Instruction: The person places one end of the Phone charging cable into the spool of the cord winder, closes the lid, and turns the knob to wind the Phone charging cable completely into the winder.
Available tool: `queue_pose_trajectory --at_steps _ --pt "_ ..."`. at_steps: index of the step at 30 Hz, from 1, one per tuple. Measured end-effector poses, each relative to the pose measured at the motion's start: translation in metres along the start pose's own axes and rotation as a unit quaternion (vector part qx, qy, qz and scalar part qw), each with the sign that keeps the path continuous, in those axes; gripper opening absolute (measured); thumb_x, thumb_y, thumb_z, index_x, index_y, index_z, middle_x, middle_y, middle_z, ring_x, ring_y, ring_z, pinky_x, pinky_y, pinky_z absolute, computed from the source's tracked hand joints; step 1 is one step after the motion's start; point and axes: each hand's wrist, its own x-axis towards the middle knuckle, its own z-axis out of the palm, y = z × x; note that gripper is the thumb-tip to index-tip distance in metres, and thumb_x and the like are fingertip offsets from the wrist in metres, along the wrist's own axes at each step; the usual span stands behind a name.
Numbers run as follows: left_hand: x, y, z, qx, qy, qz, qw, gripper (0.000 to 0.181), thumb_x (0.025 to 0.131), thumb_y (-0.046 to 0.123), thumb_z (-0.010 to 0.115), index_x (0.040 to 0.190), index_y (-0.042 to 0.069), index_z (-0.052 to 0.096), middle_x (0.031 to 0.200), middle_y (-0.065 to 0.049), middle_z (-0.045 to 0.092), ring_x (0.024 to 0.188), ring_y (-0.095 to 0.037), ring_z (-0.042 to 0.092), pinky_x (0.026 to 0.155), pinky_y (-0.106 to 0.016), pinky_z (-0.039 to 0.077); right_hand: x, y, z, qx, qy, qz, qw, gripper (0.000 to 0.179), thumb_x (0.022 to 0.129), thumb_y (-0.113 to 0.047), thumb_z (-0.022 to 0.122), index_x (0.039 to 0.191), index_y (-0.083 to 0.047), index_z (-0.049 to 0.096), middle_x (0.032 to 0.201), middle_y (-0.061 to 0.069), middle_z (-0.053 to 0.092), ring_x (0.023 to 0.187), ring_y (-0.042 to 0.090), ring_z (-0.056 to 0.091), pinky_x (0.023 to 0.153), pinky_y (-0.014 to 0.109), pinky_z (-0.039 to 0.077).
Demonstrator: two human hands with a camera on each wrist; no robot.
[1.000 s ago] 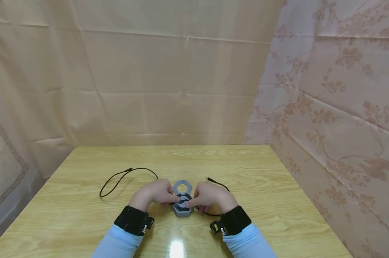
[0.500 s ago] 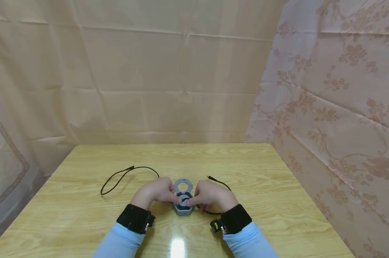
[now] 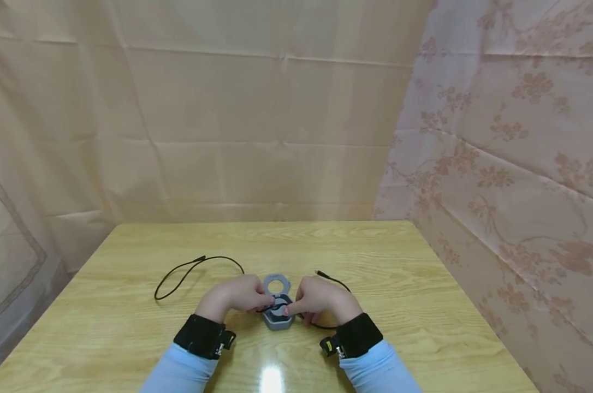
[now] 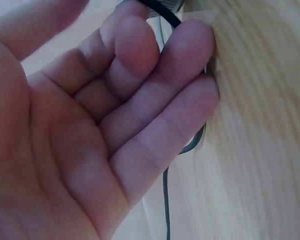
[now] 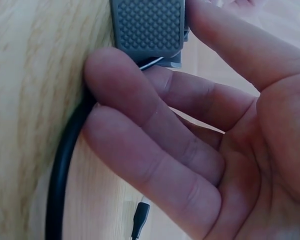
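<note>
You have the grey case point(image 3: 278, 324) on the desk point(image 3: 399, 338), between your two hands, its ring-shaped lid point(image 3: 287, 286) swung open on the far side. The black cable point(image 5: 58, 175) crosses the inside of the case, over the pale disc point(image 3: 279, 301).

Your left grip point(image 3: 235, 295) is at the case's left edge, its thumb and fingertips together on the black cable; the left wrist view cuts off the thumb's tip. In that view the cable passes close by the bent fingertips. Your right grip point(image 3: 321, 300) is closed about the right side of the case: the thumb reaches in over the pale disc, and the other fingers bend by the patterned outer wall. The right wrist view shows the cable running from under those fingertips along the desk.

To your left, the cable lies in a long loop well apart from the case. To your right it curves out past the hand, and a black plug point(image 5: 141, 215) lies just beyond your knuckles. You wear a black band on each wrist over light blue sleeves point(image 3: 183, 365). Beige cloth point(image 3: 257, 103) hangs behind the desk, with floral cloth point(image 3: 503, 131) at the right.
</note>
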Motion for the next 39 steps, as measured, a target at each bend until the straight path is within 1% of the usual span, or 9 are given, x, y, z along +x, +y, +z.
queue_pose_trajectory --at_steps 2,6,12,15,23,29,33,34,39 --pt "0.0003 -0.0002 0.0003 -0.003 0.0 0.001 1.0 0.045 0.098 0.03 0.066 0.059 0.009 0.061 0.05 0.007 0.048 0.046 -0.01 0.036 0.048 -0.025 0.026 0.0001 0.0003 0.0001 -0.001 -0.001 -0.001 1.0 0.04 0.09 -0.031 0.079 0.07 0.003 0.07 0.062 0.011 0.07 0.058 0.024 0.071 0.052 0.034 0.057" --pt "0.0006 0.0008 0.0011 -0.009 0.004 -0.003 0.9999 0.042 0.097 0.03 0.069 0.06 0.011 0.059 0.053 0.006 0.048 0.047 -0.011 0.038 0.048 -0.026 0.027 -0.0002 0.001 0.0009 -0.004 -0.004 -0.003 1.0 0.04 0.091 -0.032 0.078 0.07 0.001 0.071 0.062 0.01 0.07 0.058 0.024 0.071 0.053 0.034 0.057" --pt "0.0022 0.0006 0.0032 0.01 0.022 0.0 0.9997 0.046 0.094 0.033 0.072 0.057 0.017 0.05 0.053 0.008 0.042 0.047 -0.01 0.036 0.048 -0.025 0.027 -0.0017 0.0008 0.0023 -0.006 -0.009 -0.013 0.9999 0.038 0.089 -0.033 0.081 0.069 -0.002 0.072 0.061 0.01 0.069 0.058 0.025 0.071 0.053 0.035 0.058" --pt "0.0031 -0.0002 0.0037 0.019 0.029 0.007 0.9994 0.047 0.094 0.033 0.072 0.057 0.017 0.049 0.053 0.008 0.04 0.047 -0.01 0.035 0.048 -0.026 0.027 -0.002 -0.0005 0.0025 -0.012 -0.007 -0.019 0.9997 0.037 0.087 -0.033 0.082 0.068 -0.002 0.072 0.061 0.01 0.069 0.057 0.026 0.071 0.052 0.035 0.057" --pt "0.0038 -0.0001 0.0038 0.017 0.03 0.006 0.9994 0.046 0.093 0.035 0.076 0.058 0.016 0.051 0.054 0.007 0.041 0.048 -0.01 0.037 0.05 -0.027 0.027 -0.0031 -0.0044 0.0014 -0.033 -0.003 -0.023 0.9992 0.037 0.089 -0.032 0.081 0.068 -0.003 0.072 0.06 0.009 0.069 0.056 0.026 0.07 0.051 0.036 0.057" --pt "0.0045 0.0042 0.0034 0.032 0.035 0.021 0.9987 0.048 0.092 0.035 0.077 0.057 0.016 0.05 0.053 0.008 0.039 0.048 -0.009 0.036 0.049 -0.026 0.027 -0.0029 -0.0054 -0.0026 -0.043 -0.005 -0.029 0.9987 0.036 0.088 -0.032 0.081 0.068 -0.003 0.072 0.06 0.009 0.069 0.055 0.025 0.07 0.052 0.037 0.058" --pt "0.0046 0.0045 0.003 0.03 0.034 0.011 0.9989 0.046 0.092 0.035 0.076 0.058 0.016 0.051 0.054 0.007 0.04 0.048 -0.01 0.037 0.049 -0.026 0.028 -0.0019 -0.0028 -0.003 -0.03 -0.009 -0.029 0.9991 0.036 0.088 -0.033 0.081 0.068 -0.004 0.073 0.061 0.009 0.069 0.056 0.025 0.07 0.052 0.037 0.058" --pt "0.0048 0.004 0.003 0.028 0.03 0.004 0.9991 0.046 0.092 0.035 0.076 0.058 0.016 0.052 0.054 0.007 0.04 0.049 -0.011 0.037 0.05 -0.027 0.028 -0.0019 -0.002 -0.003 -0.024 -0.011 -0.028 0.9992 0.036 0.088 -0.033 0.081 0.069 -0.004 0.073 0.061 0.009 0.069 0.057 0.026 0.071 0.053 0.037 0.058" --pt "0.0043 0.001 0.004 0.021 0.022 -0.009 0.9995 0.043 0.093 0.036 0.075 0.061 0.016 0.056 0.056 0.006 0.043 0.05 -0.012 0.039 0.051 -0.027 0.029 -0.0026 0.002 -0.0029 0.013 -0.019 -0.02 0.9995 0.041 0.09 -0.036 0.079 0.071 0.0 0.072 0.064 0.012 0.07 0.059 0.028 0.071 0.054 0.038 0.059"
